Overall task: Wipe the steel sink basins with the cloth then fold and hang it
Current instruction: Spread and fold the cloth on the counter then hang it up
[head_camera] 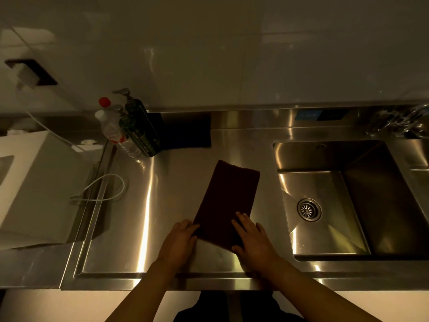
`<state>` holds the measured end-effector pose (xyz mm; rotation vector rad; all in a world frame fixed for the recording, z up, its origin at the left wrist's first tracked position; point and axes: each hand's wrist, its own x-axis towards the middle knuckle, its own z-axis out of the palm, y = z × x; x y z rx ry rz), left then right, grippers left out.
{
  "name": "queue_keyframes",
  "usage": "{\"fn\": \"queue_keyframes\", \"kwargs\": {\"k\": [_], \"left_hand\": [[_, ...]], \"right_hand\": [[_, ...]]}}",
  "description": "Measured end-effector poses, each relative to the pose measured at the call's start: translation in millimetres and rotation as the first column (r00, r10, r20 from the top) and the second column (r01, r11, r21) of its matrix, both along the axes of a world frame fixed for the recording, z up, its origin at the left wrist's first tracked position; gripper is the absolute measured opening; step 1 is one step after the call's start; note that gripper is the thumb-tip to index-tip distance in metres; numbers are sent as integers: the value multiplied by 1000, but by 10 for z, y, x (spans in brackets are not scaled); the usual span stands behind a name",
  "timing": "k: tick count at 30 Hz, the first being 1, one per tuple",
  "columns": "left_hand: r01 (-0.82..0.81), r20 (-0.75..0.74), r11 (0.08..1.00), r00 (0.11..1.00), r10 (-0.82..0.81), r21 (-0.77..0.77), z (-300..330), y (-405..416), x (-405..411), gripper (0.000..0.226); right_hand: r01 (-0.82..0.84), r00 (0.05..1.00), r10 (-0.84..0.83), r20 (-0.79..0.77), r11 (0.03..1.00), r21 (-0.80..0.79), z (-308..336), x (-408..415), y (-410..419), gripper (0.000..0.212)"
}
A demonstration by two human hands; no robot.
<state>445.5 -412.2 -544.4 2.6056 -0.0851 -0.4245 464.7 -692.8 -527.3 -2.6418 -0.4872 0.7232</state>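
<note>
A dark maroon cloth (228,196) lies folded into a long strip on the steel counter (139,217), left of the sink basin (383,205). My left hand (180,240) touches the cloth's near left corner, its fingertips at or under the edge. Flat on the near right end of the cloth rests my right hand (251,238), fingers straight and thumb at the near edge. The basin has a round drain (309,209) in its floor.
Two dark pump bottles (139,129) and a clear bottle with a red cap (113,131) stand at the back left. A dark blue cloth (185,131) hangs on the backsplash. A white appliance (34,182) with a white cable (104,189) sits left. The tap (399,124) is at the back right.
</note>
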Motion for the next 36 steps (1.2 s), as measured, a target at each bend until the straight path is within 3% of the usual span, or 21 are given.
{"fn": "queue_keyframes", "kwargs": {"k": [11,19,27,34,36], "left_hand": [[127,121,992,984,-129,27,118,-330,-330,49],[138,4,990,990,-138,19,105,-740,-638,47],[62,20,998,998,-62,23,133,-809,-615,42],[243,20,966,969,-245,94,119,-1063,-416,42],[283,11,952,958,-286,118,96,-1126,-367,42]], "right_hand": [[-103,995,103,9,995,-2,-117,-34,-421,85],[-248,969,248,-1,968,-34,-70,46,-883,82],[-235,967,236,93,972,-19,31,-219,-742,54],[-331,923,344,174,939,-98,118,-164,-643,37],[-363,907,382,175,922,-132,170,-154,-617,44]]}}
